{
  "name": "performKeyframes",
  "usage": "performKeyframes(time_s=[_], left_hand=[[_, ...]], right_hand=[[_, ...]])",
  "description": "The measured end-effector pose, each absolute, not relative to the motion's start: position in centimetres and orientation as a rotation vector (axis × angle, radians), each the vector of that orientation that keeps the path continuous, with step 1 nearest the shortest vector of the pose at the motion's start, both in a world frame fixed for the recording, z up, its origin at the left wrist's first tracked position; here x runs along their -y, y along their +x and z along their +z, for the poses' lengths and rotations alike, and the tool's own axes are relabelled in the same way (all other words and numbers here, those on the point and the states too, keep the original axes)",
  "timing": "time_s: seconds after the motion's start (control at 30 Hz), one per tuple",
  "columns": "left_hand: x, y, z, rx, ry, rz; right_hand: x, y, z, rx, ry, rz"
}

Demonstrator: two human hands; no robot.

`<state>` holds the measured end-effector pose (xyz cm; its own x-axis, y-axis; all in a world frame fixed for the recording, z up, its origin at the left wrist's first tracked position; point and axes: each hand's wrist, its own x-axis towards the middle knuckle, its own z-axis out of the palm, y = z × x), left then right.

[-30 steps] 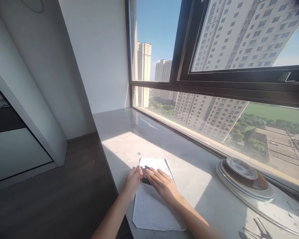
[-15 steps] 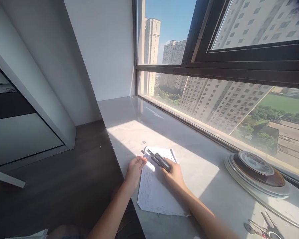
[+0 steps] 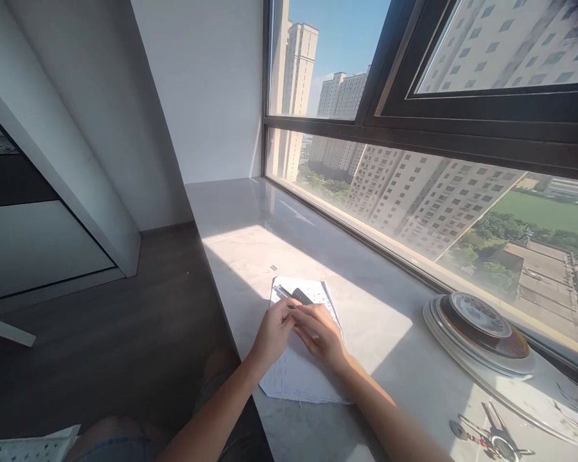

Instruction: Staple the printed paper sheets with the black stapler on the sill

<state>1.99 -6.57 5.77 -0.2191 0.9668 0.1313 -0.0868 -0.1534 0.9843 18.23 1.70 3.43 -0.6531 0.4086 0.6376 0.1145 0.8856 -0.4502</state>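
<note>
A black stapler (image 3: 300,296) is held between both hands above a stack of written paper sheets (image 3: 313,378). My left hand (image 3: 274,330) is closed around the stapler's near left side, its fingertips pressed to it. Against it, my right hand (image 3: 320,333) wraps the stapler from the right, its fingers meeting the left ones. The stapler's narrow metal end points away to the upper left; its rear is hidden under my fingers. Just beyond the paper's far edge lies a small dark strip (image 3: 273,267), perhaps staples.
The sheets lie on a pale marble-look windowsill (image 3: 241,256), partly sunlit. Stacked plates (image 3: 481,333) stand at the right by the window (image 3: 327,151). Nearer, a metal tool with keys (image 3: 494,436) lies on the sill. The sill's left edge drops to a dark floor (image 3: 168,321).
My right hand has shifted its grip on the stapler, drawing it closer to my left hand. My left fingers now touch the right ones around it. The view has shifted slightly.
</note>
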Motion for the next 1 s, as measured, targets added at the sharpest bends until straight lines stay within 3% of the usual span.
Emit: performKeyframes(time_s=[0.3,0.43,0.6,0.77,1.0], left_hand=[[6.3,2.6,7.0,-1.381,1.273,1.545],[3.2,-1.7,5.6,-1.802,1.473,1.610],[-1.6,-8.2,2.1,-2.234,1.642,1.242],[-4.2,-9.7,0.0,-2.135,1.882,1.073],[-5.0,-10.0,-1.0,-2.172,1.918,0.929]], right_hand=[[-3.3,18.6,3.6,2.087,-0.449,0.404],[-7.5,20.8,3.9,1.969,-0.822,0.416],[-12.3,23.4,0.9,2.023,-1.046,0.408],[-13.8,22.9,-1.6,2.158,-1.040,0.363],[-13.9,22.1,-1.5,2.259,-1.229,0.173]])
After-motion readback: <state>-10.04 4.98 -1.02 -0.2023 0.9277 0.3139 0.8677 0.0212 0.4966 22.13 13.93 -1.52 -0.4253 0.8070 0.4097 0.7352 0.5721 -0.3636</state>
